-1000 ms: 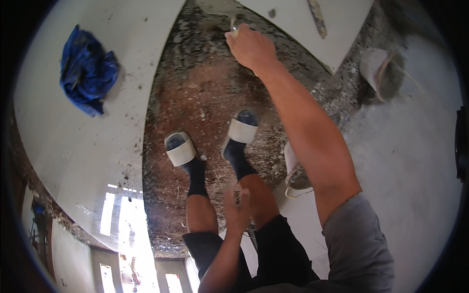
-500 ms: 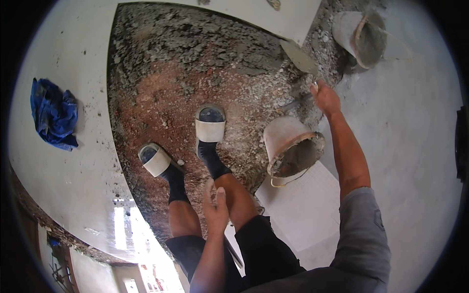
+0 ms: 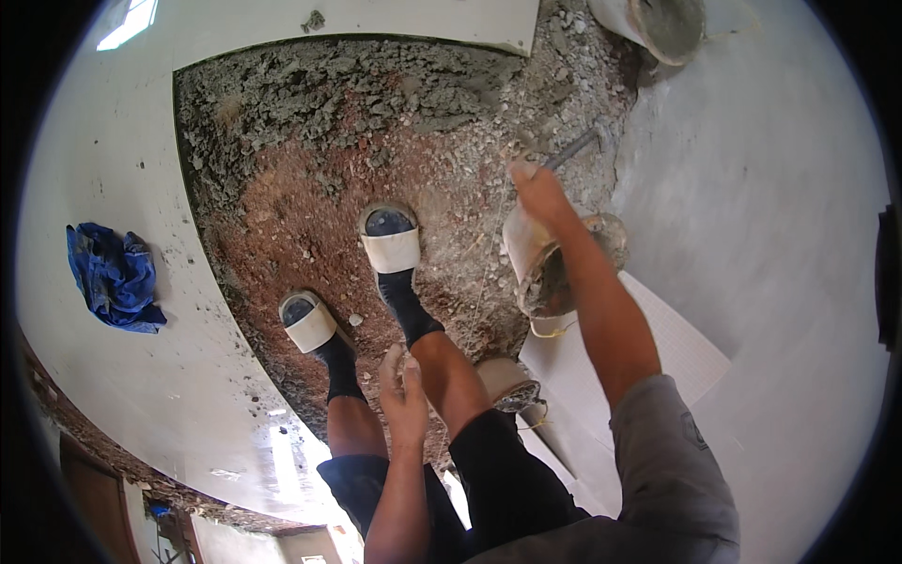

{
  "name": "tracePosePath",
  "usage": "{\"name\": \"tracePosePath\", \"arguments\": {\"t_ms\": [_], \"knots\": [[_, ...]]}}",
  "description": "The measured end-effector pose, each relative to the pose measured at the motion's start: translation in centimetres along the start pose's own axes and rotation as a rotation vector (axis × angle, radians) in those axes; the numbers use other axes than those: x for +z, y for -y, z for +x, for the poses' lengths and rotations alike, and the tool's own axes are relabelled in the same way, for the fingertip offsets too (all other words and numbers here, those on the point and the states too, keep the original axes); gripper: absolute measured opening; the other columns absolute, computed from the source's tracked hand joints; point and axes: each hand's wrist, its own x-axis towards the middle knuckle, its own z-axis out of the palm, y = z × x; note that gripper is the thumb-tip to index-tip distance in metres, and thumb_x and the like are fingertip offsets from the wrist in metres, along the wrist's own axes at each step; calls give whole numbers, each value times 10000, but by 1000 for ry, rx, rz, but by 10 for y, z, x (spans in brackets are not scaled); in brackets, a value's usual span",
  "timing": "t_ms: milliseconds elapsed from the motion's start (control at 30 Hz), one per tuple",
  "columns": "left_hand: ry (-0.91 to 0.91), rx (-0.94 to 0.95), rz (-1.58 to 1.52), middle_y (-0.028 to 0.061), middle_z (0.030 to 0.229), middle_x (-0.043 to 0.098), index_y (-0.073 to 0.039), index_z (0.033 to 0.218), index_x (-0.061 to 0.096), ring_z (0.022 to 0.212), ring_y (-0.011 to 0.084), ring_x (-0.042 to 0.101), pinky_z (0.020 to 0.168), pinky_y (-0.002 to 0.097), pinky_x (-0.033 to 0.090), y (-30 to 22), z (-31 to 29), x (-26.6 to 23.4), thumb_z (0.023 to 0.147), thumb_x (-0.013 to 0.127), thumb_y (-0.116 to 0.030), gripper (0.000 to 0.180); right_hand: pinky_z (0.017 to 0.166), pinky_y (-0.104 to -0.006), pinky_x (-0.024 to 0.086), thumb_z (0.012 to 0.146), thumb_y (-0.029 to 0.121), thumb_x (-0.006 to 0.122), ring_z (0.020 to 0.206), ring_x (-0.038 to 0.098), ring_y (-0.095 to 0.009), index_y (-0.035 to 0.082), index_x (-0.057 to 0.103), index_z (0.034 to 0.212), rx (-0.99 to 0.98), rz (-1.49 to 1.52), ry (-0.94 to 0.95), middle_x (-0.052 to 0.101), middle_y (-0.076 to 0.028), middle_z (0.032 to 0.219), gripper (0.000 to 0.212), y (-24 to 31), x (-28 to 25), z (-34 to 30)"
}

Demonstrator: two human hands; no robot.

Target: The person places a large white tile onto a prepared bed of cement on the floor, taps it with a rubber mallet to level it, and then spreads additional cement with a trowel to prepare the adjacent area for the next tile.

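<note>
My right hand (image 3: pixel 542 195) is closed and raised over the gravel, on the trowel's handle. Its blade is hard to make out against the rubble now; half a second ago it showed plainly. Beneath my right forearm a mortar-stained bucket (image 3: pixel 524 242) leans on its side, partly covered by the arm. My left hand (image 3: pixel 404 406) hangs by my right shin, fingers stretched out and holding nothing. Wet grey mortar (image 3: pixel 310 103) lies in lumps along the far side of the bare reddish ground (image 3: pixel 291 197), where my sandalled feet stand.
Large white tiles (image 3: pixel 113 179) border the ground on the left and far side. A crumpled blue plastic sheet (image 3: pixel 113 277) lies there. Other buckets stand far right (image 3: pixel 669 26) and beside my right leg (image 3: pixel 505 378). A dark rod (image 3: pixel 573 148) lies in gravel; a pale tile (image 3: pixel 672 352) lies right.
My right hand has swung left and inward with the trowel, away from the far-right gravel. The view has shifted, bringing the bucket by my leg into sight. My left hand stays near my shin.
</note>
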Motion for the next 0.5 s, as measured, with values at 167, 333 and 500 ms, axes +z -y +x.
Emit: {"name": "tracePosePath", "arguments": {"t_ms": [167,333,500], "knots": [[45,-11,-5,170,1318,489,34,1313,452,1216,239,481,1027,331,370,5,-1,-11,964,517,-215,433,739,-427,491,856,530,579,822,648,-322,-72,559,1070,118,118,-171,659,-204,872,639,-15,35,-32],[57,29,-3,165,1309,498,32,1312,457,1213,234,482,1027,334,368,-5,-4,-11,959,524,-214,436,395,-287,446,852,329,674,458,555,-142,10,565,933,15,575,-274,569,-62,694,346,-4,16,34],[93,89,-20,153,1326,500,41,1326,453,1241,230,468,1064,336,329,-12,-5,-2,971,495,-172,417,531,-351,502,827,378,668,515,619,-206,-51,568,960,12,555,-308,639,-143,700,460,0,31,82]]}}
